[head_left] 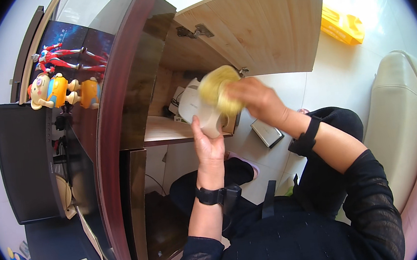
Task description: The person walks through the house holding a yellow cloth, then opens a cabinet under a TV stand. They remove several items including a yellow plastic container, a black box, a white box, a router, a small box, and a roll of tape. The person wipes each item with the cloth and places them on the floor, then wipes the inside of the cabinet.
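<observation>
My left hand (209, 147) grips a rounded off-white object (211, 121) from below, at the mouth of the open cabinet. What kind of thing it is, I cannot make out. A yellow cloth (220, 85) is bunched in my right hand (260, 99), pressed over the top of that object; hand and cloth are blurred by motion. Just behind, inside the cabinet (167, 126), a white device (189, 105) shows with dark cables beside it. The cloth partly hides it, and I cannot tell whether it joins the object I hold.
The wooden cabinet door (269, 32) stands swung open ahead. A small grey-white box (267, 133) lies on the tiled floor, with a yellow bag (342, 24) beyond. At right is a cream sofa (398, 95). Toy figures (51, 88) and a dark monitor (28, 161) stand atop the cabinet.
</observation>
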Action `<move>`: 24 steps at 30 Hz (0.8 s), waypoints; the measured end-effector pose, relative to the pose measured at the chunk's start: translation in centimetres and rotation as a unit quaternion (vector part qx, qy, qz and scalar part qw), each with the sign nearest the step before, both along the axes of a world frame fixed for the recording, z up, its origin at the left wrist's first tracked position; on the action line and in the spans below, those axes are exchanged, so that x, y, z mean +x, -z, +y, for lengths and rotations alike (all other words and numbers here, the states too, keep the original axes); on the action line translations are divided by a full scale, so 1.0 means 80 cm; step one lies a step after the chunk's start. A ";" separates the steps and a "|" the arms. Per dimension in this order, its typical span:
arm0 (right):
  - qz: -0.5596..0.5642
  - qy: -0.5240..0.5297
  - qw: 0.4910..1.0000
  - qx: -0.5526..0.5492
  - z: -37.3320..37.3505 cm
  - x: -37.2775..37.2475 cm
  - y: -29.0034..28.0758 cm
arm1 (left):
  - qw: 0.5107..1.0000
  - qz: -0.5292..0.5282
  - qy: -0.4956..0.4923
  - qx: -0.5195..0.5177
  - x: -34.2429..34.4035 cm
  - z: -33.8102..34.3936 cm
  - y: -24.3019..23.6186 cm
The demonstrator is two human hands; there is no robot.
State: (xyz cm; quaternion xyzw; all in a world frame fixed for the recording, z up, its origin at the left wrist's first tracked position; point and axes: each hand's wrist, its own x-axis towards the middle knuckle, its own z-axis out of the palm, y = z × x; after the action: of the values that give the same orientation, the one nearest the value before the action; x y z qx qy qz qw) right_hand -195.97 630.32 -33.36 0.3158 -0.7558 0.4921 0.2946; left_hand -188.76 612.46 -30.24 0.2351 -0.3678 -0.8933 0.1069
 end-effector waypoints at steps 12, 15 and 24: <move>-0.493 -0.255 0.715 -0.426 -0.018 0.025 -0.022 | 0.986 0.079 0.076 -0.125 -0.002 0.052 -0.007; -0.596 -0.177 0.647 -0.441 -0.011 0.013 -0.018 | 0.971 0.094 0.120 -0.187 0.009 0.069 0.002; -0.595 -0.260 0.719 -0.248 0.045 -0.027 -0.045 | 0.974 -0.006 0.157 -0.164 0.015 -0.021 -0.034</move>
State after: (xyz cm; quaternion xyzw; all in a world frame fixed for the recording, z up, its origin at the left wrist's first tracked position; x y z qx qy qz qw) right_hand -198.12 633.93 -29.75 0.0569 -0.5144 0.8059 -0.2876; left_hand -187.53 610.77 -27.51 0.1592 -0.5420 -0.8251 -0.0004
